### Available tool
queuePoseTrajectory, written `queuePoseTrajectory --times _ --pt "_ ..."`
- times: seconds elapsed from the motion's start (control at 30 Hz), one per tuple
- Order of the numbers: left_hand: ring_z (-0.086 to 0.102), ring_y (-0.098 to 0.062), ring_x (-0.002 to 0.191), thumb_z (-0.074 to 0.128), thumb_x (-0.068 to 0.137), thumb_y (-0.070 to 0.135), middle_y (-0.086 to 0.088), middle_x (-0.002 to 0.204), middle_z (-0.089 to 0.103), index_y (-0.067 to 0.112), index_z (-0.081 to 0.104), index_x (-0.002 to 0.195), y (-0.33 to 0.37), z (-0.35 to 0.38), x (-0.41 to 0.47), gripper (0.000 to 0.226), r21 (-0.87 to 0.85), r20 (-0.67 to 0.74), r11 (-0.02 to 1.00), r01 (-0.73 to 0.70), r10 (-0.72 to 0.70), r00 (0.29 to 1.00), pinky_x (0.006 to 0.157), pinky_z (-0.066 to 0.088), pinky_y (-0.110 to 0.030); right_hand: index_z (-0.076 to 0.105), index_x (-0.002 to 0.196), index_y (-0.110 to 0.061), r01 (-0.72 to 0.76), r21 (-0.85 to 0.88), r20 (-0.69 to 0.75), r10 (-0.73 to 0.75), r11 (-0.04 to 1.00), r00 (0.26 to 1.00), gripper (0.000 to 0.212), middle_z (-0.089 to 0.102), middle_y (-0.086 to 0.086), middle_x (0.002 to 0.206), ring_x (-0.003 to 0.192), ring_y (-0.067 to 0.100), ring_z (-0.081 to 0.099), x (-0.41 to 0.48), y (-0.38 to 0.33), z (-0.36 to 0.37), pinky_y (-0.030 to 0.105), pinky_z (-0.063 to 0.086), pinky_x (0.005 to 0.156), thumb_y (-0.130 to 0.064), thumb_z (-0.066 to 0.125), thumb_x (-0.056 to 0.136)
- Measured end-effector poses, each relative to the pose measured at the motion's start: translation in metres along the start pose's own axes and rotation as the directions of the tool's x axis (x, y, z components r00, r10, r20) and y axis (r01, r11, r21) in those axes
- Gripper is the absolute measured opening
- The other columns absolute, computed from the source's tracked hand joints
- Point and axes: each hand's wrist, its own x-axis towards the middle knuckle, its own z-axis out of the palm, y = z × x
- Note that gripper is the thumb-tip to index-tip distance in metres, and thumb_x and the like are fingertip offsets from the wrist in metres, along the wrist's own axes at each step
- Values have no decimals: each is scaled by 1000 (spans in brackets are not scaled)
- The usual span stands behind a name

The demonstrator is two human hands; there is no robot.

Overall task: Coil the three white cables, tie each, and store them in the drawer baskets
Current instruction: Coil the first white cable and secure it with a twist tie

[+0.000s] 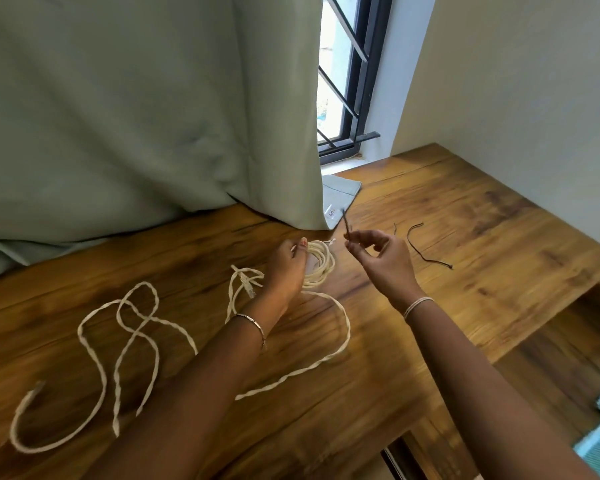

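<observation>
A coiled white cable [321, 261] is held against the wooden table [465, 209] by the left hand [286, 268], whose fingers are curled round the near side of the coil, with the thumb laid over its top. Just at 3 o'clock of the coil, the right hand [385, 258] is raised above the table, and a dark tie [345, 223] is pinched between its thumb and forefinger, the other fingers being loosely bent. A second dark tie [430, 260] is seen lying on the wood further out at 3 o'clock. A loose white cable [347, 327] is looped at 5 o'clock of the coil and passes under the left forearm; another loose cable [137, 328] is sprawled at 8 o'clock, well apart. A green curtain [136, 116] is draped onto the table at 11 o'clock, with a window [347, 81] beside it.
</observation>
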Motion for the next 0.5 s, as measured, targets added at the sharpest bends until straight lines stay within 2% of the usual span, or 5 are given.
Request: queuePoseTrajectory --times 0.07,0.2,0.3,0.4,0.5 --pt "60 -27 106 41 102 34 -11 115 64 7 60 117 -1 -5 -4 36 12 -22 1000 -6 6 1000 90 47 -35 73 100 -16 37 61 -17 -36 997 999 15 72 -6 91 85 3 62 -5 -13 5 7 44 73 -21 70 87" --pt "58 -23 104 40 103 32 -10 118 63 6 58 123 -3 -19 -15 38 40 -44 999 -19 21 999 83 41 -28 73 98 -9 115 141 -26 -112 983 993 14 71 3 91 86 7 63 -19 -35 19 19 52 77 -17 69 87" --pt "59 -25 99 39 103 33 -10 112 64 3 59 115 -8 -32 -21 38 97 -61 995 -19 25 998 79 40 -28 73 96 -10 148 221 -13 -149 964 989 10 71 4 92 91 15 66 -31 -48 29 31 56 83 -13 69 87" --pt "60 -31 105 41 102 35 -15 114 65 3 60 111 -15 -46 -26 38 93 -100 995 -22 32 994 82 43 -33 71 96 -12 191 268 25 -205 944 979 13 73 2 90 89 17 69 -46 -64 40 32 57 83 -4 69 86" --pt "61 -31 100 41 102 33 -16 107 66 3 61 106 -22 -66 -36 36 78 -139 997 -26 36 990 77 42 -33 68 97 -11 251 235 58 -271 939 961 15 72 0 87 84 17 69 -59 -75 57 35 58 77 -4 71 84"
